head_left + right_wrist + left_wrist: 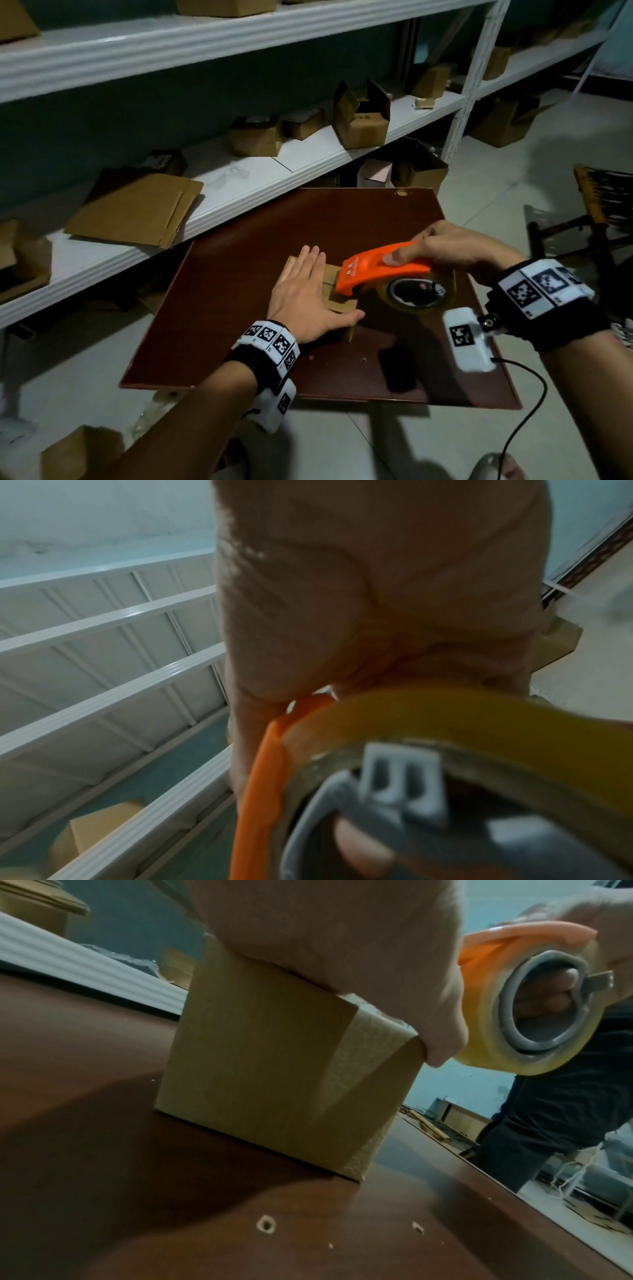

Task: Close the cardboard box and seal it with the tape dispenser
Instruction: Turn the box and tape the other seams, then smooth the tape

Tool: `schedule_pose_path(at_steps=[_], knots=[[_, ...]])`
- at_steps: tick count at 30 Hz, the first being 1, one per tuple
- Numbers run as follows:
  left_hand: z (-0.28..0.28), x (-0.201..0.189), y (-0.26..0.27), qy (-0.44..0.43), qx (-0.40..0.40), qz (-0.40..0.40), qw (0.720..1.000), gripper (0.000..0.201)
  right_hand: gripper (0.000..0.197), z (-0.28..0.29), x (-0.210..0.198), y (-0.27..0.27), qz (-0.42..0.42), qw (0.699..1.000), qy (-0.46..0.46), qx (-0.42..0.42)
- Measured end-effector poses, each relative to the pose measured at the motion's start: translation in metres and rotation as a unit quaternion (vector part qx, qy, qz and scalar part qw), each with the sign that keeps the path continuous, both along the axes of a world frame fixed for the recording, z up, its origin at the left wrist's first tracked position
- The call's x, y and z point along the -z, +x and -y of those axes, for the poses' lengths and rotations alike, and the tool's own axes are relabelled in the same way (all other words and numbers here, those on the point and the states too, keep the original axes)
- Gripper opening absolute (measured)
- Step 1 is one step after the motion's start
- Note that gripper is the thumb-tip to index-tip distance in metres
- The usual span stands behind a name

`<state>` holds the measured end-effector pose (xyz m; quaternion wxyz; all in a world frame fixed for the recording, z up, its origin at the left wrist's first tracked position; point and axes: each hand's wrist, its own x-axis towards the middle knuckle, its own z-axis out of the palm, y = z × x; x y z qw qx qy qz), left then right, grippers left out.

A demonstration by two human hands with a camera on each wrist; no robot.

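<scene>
Orange tape dispenser – tan cardboard box – reddish-brown table.

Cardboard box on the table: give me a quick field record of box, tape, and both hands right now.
box: small cardboard box on the brown table, flaps down
left hand: flat on the box top, fingers straight, thumb down the near side
right hand: grips the orange tape dispenser
dispenser nose: at the box's top right edge
tape roll: clear, loaded
tape on box: strip already over one corner
</scene>
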<state>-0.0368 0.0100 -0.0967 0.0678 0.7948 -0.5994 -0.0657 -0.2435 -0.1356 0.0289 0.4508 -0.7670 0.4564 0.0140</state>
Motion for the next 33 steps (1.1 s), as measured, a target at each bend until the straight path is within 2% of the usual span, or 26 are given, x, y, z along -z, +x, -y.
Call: schedule_pose_path(at_steps=[4, 8, 16, 22, 33], knots=[[-0.001, -0.001, -0.001, 0.001, 0.001, 0.002, 1.0, 0.141, 0.062, -0.001, 0.0, 0.0, -0.025, 1.0, -0.007, 0.009], [-0.001, -0.001, -0.001, 0.003, 0.001, -0.002, 1.0, 0.141, 0.064, -0.001, -0.002, 0.001, -0.026, 1.0, -0.004, 0.004], [0.0, -0.001, -0.003, -0.003, -0.002, 0.01, 1.0, 0.14, 0.055, -0.002, -0.005, -0.009, -0.02, 1.0, 0.002, 0.012], [-0.001, -0.001, -0.004, -0.004, -0.002, 0.018, 1.0, 0.139, 0.059, -0.005, -0.002, 0.0, -0.058, 0.997, -0.017, 0.051], [-0.001, 0.0, -0.004, -0.004, 0.004, 0.02, 1.0, 0.136, 0.039, -0.007, 0.004, 0.014, -0.073, 0.995, -0.052, 0.049]])
